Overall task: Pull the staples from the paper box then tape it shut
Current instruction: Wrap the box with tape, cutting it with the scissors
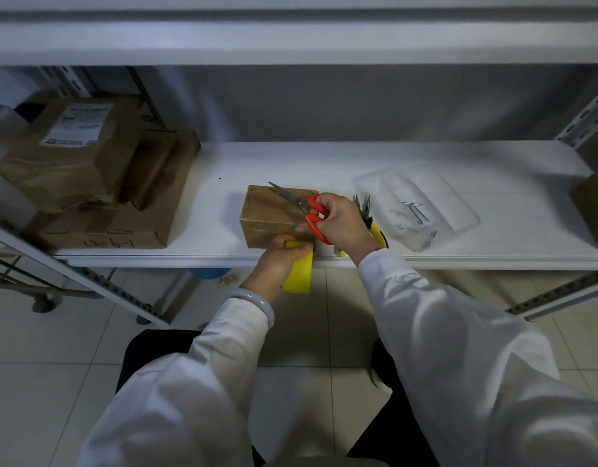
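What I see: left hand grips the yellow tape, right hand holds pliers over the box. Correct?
No: in the head view the right hand holds orange-handled scissors, not pliers, over the box. The left hand grips the yellow tape as said.

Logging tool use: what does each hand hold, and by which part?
Right hand grips the orange-handled metal scissors by the handle loops; left hand grips the yellow tape roll around its outer band.

A storeroom: slotted steel shelving (582, 120) holding brown parcels (76, 153) (one labelled), tiled floor (38, 365).
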`<state>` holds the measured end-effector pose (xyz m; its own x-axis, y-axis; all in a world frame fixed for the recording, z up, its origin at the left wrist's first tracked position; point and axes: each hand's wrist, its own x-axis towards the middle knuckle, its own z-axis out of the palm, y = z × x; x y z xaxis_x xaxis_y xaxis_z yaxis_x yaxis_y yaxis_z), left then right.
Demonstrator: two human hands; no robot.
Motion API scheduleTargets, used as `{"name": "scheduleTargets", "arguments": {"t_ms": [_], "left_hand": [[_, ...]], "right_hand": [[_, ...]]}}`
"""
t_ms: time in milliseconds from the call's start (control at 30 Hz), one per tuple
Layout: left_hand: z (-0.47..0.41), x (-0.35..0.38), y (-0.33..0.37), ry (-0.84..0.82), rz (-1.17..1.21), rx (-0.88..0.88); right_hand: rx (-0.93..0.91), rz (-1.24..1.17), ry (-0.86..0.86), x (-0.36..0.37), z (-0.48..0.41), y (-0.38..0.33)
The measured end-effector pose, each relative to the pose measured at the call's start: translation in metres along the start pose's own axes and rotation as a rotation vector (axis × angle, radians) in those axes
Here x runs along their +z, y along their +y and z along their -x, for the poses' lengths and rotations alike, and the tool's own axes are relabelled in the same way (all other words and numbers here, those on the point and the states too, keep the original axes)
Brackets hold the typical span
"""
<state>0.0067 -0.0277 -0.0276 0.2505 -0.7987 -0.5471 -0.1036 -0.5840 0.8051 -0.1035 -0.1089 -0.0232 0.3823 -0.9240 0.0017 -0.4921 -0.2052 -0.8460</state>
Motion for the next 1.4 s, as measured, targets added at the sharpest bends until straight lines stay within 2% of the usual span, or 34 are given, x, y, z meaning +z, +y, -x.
{"name": "scheduleTargets", "arguments": {"t_ms": [133, 333, 667, 867, 1033, 1100, 1167, 1233, 1400], "left_hand": [[0.007, 0.001, -0.012, 0.002, 0.026, -0.011], [0.007, 0.011, -0.022, 0.094, 0.089, 0.021], [-0.005, 0.019, -0.024, 0.242, -0.004, 0.009], [0.002, 0.016, -0.016, 0.215, 0.200, 0.052], [0.004, 0.013, -0.016, 0.209, 0.189, 0.075], [0.003, 0.013, -0.015, 0.208, 0.174, 0.075], [0.002, 0.014, -0.013, 0.205, 0.175, 0.073], [0.002, 0.014, -0.014, 0.192, 0.160, 0.071], [0.000, 0.014, -0.019, 0.149, 0.027, 0.072]], "right_hand": [[0.025, -0.003, -0.007, 0.001, -0.001, 0.001], [0.035, -0.019, -0.006, 0.002, -0.003, 0.003], [0.021, 0.019, 0.044, 0.018, -0.002, 0.019], [-0.005, 0.118, 0.125, 0.024, 0.003, 0.014], [0.034, 0.011, -0.058, 0.003, 0.005, -0.005], [0.039, -0.093, -0.034, -0.012, 0.007, -0.014], [0.065, -0.195, 0.064, -0.028, 0.011, -0.018], [0.132, -0.152, 0.080, -0.042, 0.017, -0.018], [0.300, -0.004, -0.118, -0.056, 0.041, -0.007]]}}
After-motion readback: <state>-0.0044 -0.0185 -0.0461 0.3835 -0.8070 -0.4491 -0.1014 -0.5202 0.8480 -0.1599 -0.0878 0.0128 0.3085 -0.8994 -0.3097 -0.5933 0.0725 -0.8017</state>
